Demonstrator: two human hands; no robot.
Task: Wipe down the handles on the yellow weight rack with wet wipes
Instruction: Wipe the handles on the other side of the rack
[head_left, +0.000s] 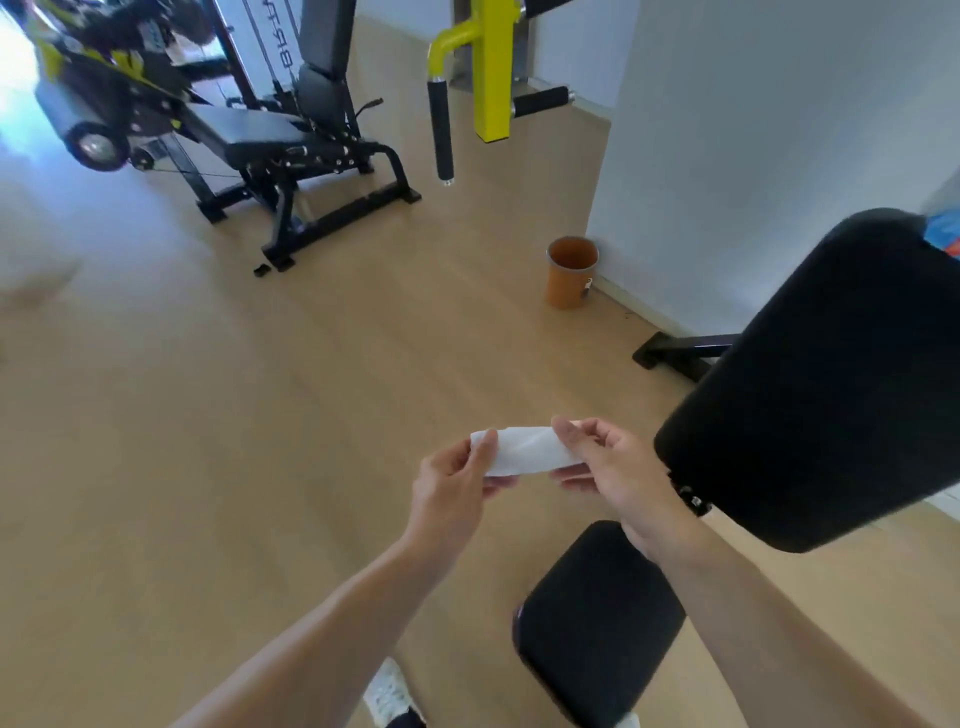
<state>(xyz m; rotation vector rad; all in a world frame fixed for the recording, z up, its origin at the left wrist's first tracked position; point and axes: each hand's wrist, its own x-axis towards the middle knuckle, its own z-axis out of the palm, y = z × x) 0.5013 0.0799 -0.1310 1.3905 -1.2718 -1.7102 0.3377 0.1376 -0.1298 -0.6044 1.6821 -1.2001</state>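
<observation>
Above the pale wooden floor (218, 415), the left hand (454, 480) and right hand (608, 467) each pinch one end of a white folded wet wipe (527, 449). Far ahead stands the yellow metal weight rack (493, 67), its black foam handles (441, 130) untouched, near an orange bin (569, 273).

The wet wipe (527, 451) looks like soft, thin white cloth, matt and slightly creased. Below the grip, the bench pads (597, 623) look like smooth black vinyl with a dull sheen. Far beyond, the yellow weight rack (493, 67) is glossy painted metal; its handles (440, 130) carry matt black foam with metal end caps. The floor (260, 415) is smooth pale wood.
</observation>
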